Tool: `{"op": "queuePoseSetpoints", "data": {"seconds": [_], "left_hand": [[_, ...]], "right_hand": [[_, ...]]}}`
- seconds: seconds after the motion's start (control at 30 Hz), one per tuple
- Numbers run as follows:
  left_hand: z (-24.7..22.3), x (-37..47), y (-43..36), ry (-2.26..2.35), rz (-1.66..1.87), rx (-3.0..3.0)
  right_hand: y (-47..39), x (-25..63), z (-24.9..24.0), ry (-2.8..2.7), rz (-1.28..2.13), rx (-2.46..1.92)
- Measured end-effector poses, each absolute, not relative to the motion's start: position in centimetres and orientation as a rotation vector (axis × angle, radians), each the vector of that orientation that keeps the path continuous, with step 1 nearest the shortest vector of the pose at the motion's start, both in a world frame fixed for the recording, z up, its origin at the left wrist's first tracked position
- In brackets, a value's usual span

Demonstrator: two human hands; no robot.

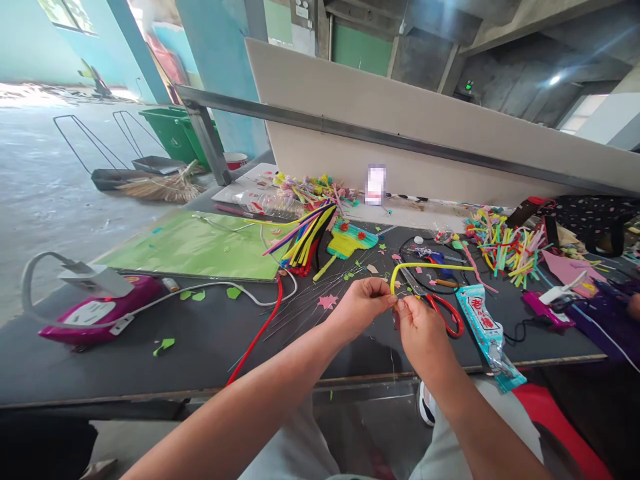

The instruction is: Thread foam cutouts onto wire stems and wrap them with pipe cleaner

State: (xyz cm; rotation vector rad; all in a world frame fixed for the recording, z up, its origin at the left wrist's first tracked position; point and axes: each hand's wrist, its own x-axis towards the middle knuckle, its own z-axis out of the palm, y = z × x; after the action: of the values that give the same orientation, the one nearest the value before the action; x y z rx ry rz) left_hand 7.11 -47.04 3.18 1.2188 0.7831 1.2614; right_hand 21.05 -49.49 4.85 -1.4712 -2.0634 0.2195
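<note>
Over the near edge of the dark table, my left hand [364, 303] and my right hand [423, 330] meet fingertip to fingertip. Both pinch the lower end of a yellow pipe cleaner [435, 266], which rises from the fingers, bends sharply and runs off to the right. Exactly how the end sits between the fingertips is hidden. Red-handled scissors [454, 319] lie just beyond my right hand. A pink paper star [327, 301] and thin wires [295, 310] rest beside my left hand. Farther back lies a yellow and teal pipe-cleaner piece [347, 241] with red dots.
A bundle of coloured pipe cleaners [310, 237] lies by a green sheet [200, 247]. More pipe cleaners [510, 247] are heaped at right. A magenta power strip [100, 313] with a white cable stands left. A blue packet [487, 333] overhangs the table's front edge.
</note>
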Motion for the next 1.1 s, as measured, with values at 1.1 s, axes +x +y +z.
{"op": "queuePoseSetpoints", "data": {"seconds": [1.1], "left_hand": [[3.5, 6.9, -47.2, 0.829, 1.300, 1.195]], "right_hand": [[-50.0, 20.8, 4.5, -1.926, 0.376, -1.488]]}}
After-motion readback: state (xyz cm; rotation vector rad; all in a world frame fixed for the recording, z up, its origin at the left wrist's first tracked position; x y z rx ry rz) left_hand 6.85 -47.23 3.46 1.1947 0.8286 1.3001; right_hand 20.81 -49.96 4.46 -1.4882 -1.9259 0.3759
